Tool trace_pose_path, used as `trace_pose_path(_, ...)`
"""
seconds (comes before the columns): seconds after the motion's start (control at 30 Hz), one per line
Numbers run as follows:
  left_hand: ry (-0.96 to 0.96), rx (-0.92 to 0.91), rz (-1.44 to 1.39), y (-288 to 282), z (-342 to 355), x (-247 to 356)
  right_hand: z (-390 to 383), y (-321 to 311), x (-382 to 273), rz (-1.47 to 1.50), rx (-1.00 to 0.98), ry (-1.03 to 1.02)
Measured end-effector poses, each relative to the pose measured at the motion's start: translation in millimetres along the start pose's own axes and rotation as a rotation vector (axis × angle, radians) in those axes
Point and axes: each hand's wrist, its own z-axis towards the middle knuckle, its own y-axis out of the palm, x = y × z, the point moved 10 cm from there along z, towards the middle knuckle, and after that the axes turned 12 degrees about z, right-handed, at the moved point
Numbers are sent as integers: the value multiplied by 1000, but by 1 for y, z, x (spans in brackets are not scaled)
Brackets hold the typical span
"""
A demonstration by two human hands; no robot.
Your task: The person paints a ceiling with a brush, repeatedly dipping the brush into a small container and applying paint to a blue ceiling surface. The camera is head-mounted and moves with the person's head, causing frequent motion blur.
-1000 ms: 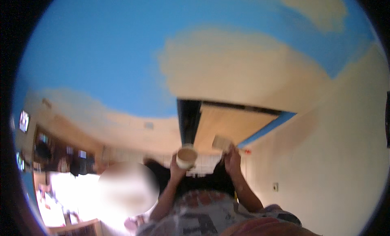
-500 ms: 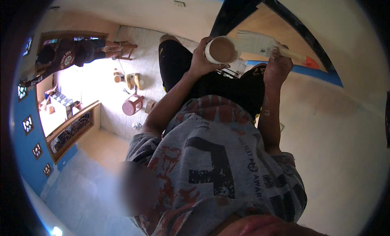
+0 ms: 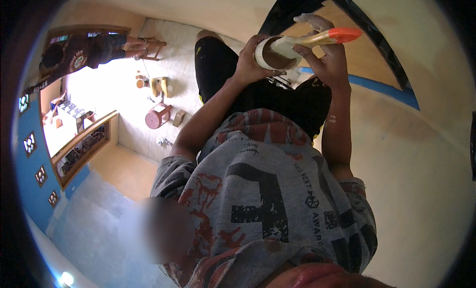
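My left hand [image 3: 248, 66] is wrapped around a white cup [image 3: 261, 54] that holds light brown paint [image 3: 274, 60]. The cup is tilted, its mouth toward my right hand. A paintbrush [image 3: 317, 39] with a wooden handle and a red end lies across the cup's mouth, its pale, paint-coated bristles inside. My right hand [image 3: 333, 65] grips the brush by its handle, the thumb on the near side and a paint-smeared finger stretched out beyond it. Both hands are in front of my body, above my dark shorts.
At the left, another person [image 3: 89, 57] stands by a wooden stool [image 3: 156, 47]. A reddish plastic stool [image 3: 157, 116], a small wooden block [image 3: 179, 118] and an orange bucket [image 3: 142, 83] are on the tiled floor. A dark-framed opening [image 3: 386, 55] rises beyond my right hand.
My right hand has turned the brush around and brought its bristles into the cup. The red handle end has swung up. The cup has tilted and shifted slightly right.
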Motion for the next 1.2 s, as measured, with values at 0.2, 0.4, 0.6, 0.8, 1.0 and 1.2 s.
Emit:
trace_pose_path(0.2,15,10,18,-2,-2,4,-5,15,19,-122,-99,44)
trace_pose_path(0.4,27,-27,34,-1,-4,5,10,27,6,-77,-122,-50)
trace_pose_path(0.6,35,-40,91,-2,-6,8,8,39,12,-110,-192,29)
trace_pose_path(0.8,34,-25,103,-5,-6,12,6,40,18,-154,-187,14)
trace_pose_path(1.0,45,-25,126,-5,-5,15,8,39,5,-102,-174,-41)
trace_pose_path(1.2,44,-38,111,-3,-4,14,8,39,6,-116,-193,-40)
